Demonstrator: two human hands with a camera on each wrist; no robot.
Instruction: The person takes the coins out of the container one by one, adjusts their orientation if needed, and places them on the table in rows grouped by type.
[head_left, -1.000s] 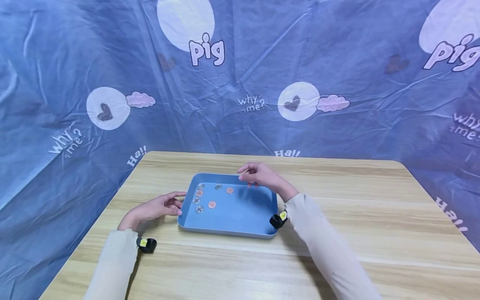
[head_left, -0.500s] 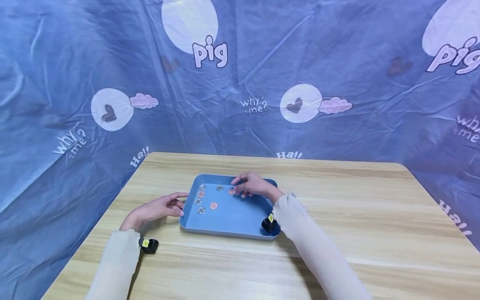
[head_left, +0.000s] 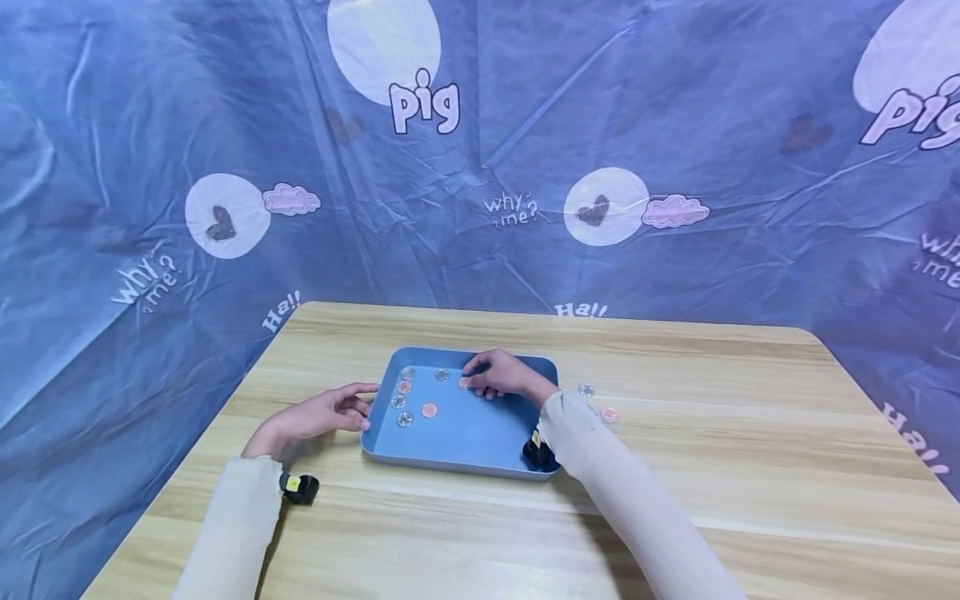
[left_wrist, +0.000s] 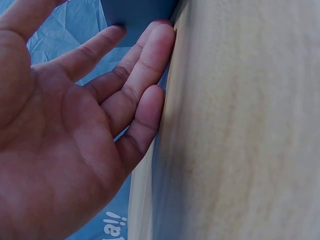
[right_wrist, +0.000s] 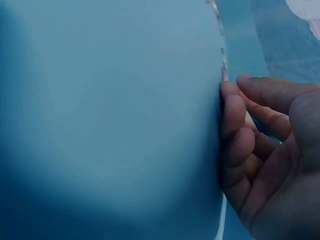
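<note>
Bent fingers of the right hand [head_left: 501,375] meet a copper-coloured coin [head_left: 464,383] on the floor of the blue tray [head_left: 465,442]; whether they pinch it, I cannot tell. Lying so flat, it could skid away, and the left hand [head_left: 322,414], loosely extended, gripping nothing, touching the tray's left wall, may not stop the tray sliding.

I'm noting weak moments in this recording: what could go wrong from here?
The copper coin at the right hand's fingertips is small and thin, so it might slip. The left hand is at the tray's left edge; a push there could shift the loose coins inside. The right sleeve appears close to the outer copper coin on the table and might brush it.
</note>
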